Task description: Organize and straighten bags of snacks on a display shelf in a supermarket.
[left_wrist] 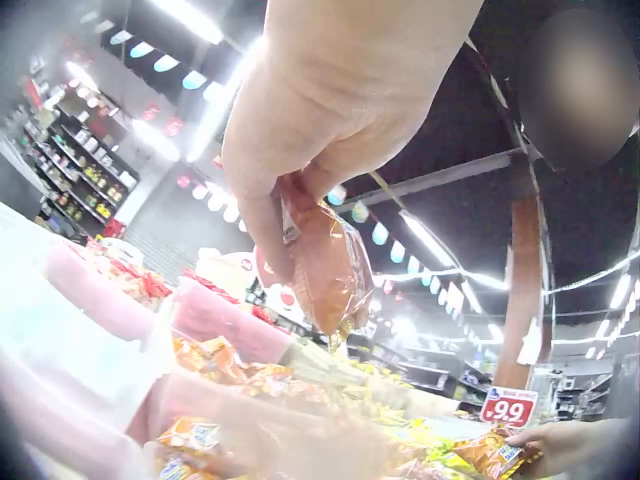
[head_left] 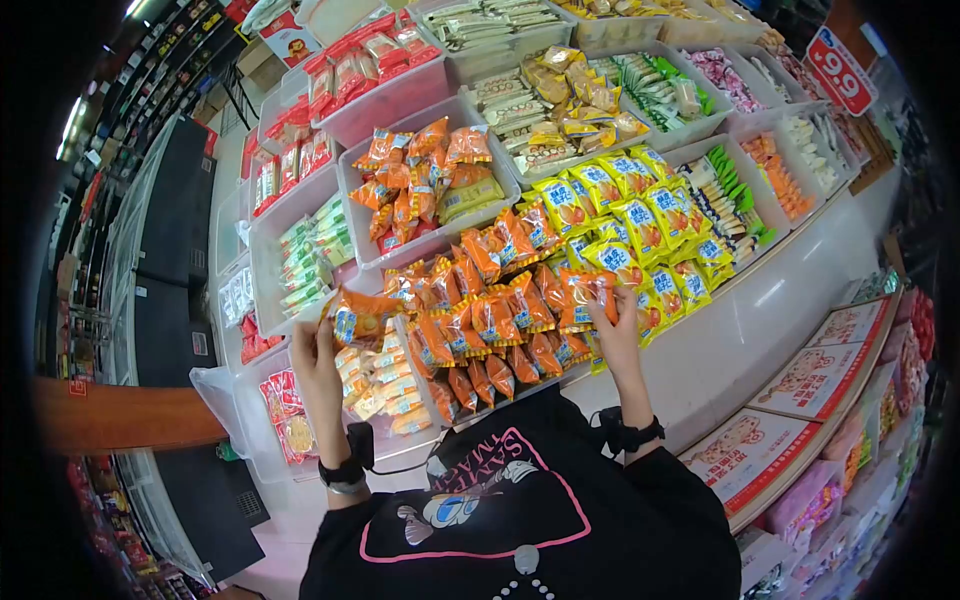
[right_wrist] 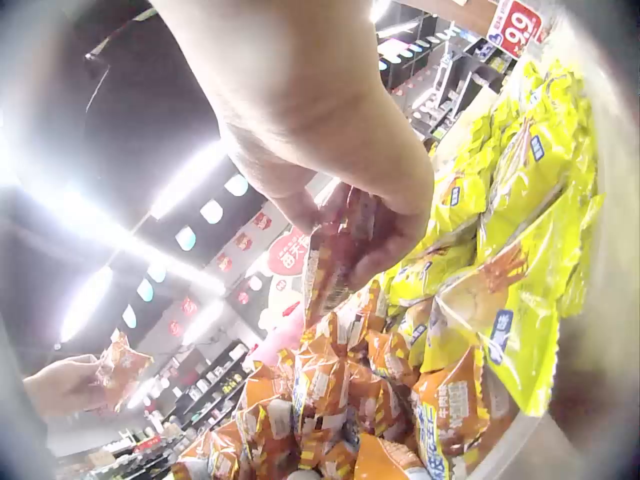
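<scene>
My left hand [head_left: 317,375] pinches an orange snack packet [head_left: 358,318] by its edge, raised over the bins on the left; the left wrist view shows this packet [left_wrist: 330,265] hanging from thumb and fingers. My right hand [head_left: 622,340] pinches another orange packet [head_left: 585,298] close over the rows at the right. In the right wrist view that packet [right_wrist: 340,245] is partly hidden by the fingers. Below and between the hands, orange packets [head_left: 493,320] stand in tight rows in a clear bin. Yellow snack packets [head_left: 640,215] fill the space just beyond my right hand.
A bin [head_left: 350,190] of loose orange packets stands behind the rows. Cream-coloured packets [head_left: 400,395] lie in a bin at the left front. More snack bins continue at the back. A red price sign [head_left: 840,72] rises at the far right, and a low display shelf [head_left: 800,400] lies nearer.
</scene>
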A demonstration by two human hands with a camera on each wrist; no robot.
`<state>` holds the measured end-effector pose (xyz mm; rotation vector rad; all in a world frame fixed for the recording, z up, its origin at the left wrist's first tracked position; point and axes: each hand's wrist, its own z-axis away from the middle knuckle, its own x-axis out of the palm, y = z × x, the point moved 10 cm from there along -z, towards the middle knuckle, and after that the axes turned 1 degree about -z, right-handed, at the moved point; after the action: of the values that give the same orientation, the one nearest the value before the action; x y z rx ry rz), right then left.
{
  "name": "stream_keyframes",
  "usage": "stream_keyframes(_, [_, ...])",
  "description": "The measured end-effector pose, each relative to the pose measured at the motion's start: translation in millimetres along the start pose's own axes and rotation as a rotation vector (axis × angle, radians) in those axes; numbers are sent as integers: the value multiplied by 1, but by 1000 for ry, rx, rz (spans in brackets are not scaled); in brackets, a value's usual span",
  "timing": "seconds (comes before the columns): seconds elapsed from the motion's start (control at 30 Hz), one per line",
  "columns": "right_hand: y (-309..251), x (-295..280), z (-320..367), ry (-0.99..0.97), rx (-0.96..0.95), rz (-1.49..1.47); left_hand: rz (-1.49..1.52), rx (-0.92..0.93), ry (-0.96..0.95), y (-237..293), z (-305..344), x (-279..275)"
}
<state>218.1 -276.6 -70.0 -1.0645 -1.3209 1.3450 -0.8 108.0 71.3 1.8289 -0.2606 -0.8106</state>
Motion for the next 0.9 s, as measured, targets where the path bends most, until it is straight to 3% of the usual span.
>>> stream_keyframes(0.13, [-7, 23, -12, -14, -151, 297, 164, -123, 107, -36, 32, -24])
stream_keyframes(0.23, [-19, 36, -18, -64, -153, 376, 219, -155, 182, -37, 55, -26])
stream_keyframes(0.27, [-20, 39, -22, -58, -260, 438, 227, -188, 171, -45, 62, -26])
stream_keyframes(0.37, [-26, 40, -29, -39, -282, 516, 276, -263, 168, -58, 79, -17])
stream_keyframes(0.77, [-6, 46, -28, -18, -308, 407, 316, -257, 115, -61, 84, 2])
stream_keyframes(0.83, [-26, 49, -20, 28, -489, 653, 318, -255, 41, -63, 81, 12])
stream_keyframes(0.9, [-22, 45, -25, -21, -499, 602, 322, -262, 45, -63, 82, 17])
